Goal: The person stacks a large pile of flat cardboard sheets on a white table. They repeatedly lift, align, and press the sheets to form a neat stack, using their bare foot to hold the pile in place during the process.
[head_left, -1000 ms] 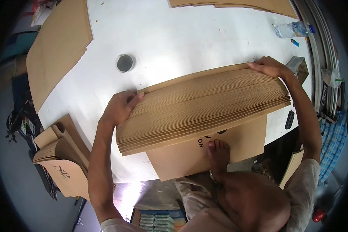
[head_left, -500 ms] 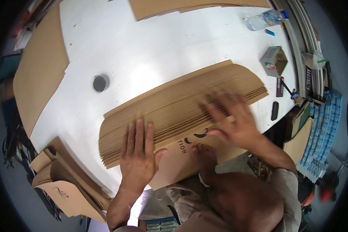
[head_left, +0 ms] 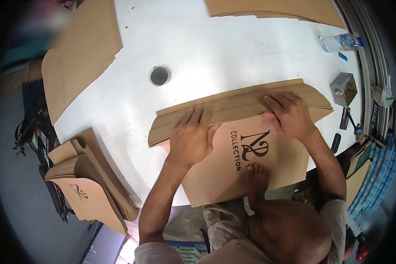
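A thick stack of brown kraft paper sheets lies across the near part of the white table, its long edges stepped like a fan. The top sheet carries a black print and hangs toward me past the table's edge. My left hand lies on the left part of the stack, fingers stretched over the stepped edges and thumb apart. On the right part rests my right hand, its fingers spread and slightly bent across the edges, the thumb on the printed sheet. Both palms face down, pressing on the paper.
A bare foot rests on the printed sheet. More brown paper lies at the far left and far edge. A bent paper pile sits at the near left. A water bottle and metal box stand right.
Both hands have moved over the stack, narrowing the stepped band of edges and showing more of the printed sheet. The view has shifted, so the table's things appear farther right.
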`<state>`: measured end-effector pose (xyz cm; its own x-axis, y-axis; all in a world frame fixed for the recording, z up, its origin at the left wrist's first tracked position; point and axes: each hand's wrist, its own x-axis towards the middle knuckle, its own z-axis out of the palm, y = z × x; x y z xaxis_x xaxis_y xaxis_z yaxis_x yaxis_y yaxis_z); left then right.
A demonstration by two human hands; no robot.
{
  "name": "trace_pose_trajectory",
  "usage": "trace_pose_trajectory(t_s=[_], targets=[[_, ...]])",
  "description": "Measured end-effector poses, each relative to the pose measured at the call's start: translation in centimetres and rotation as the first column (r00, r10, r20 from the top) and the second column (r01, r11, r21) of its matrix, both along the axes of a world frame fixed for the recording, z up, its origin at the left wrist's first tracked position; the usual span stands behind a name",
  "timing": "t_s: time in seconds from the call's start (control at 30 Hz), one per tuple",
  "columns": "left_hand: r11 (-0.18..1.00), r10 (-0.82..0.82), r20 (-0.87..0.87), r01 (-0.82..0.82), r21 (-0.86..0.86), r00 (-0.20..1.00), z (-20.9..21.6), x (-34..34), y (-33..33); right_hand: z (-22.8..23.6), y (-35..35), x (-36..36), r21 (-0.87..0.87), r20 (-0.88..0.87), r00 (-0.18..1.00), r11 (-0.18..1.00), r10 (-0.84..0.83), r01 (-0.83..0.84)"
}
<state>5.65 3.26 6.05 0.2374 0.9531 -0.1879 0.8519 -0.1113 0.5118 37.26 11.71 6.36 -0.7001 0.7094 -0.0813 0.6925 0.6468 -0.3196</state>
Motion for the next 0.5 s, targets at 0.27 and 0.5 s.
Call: trace_pose_trajectory(t_s=[0.27,0.5], targets=[[0.978,0.020,0.015,-0.016,-0.207,1.000,-0.5,-1.1,2.3,-1.5,3.2,-0.8,-0.179,-0.087,0.995,0.983,-0.044,0.028],[0.997,0.037,-0.099,-0.044,-0.066,0.994,-5.2,-0.7,2.0,-4.9,2.5,-2.0,-0.152,0.053,0.977,0.965,-0.207,0.213]])
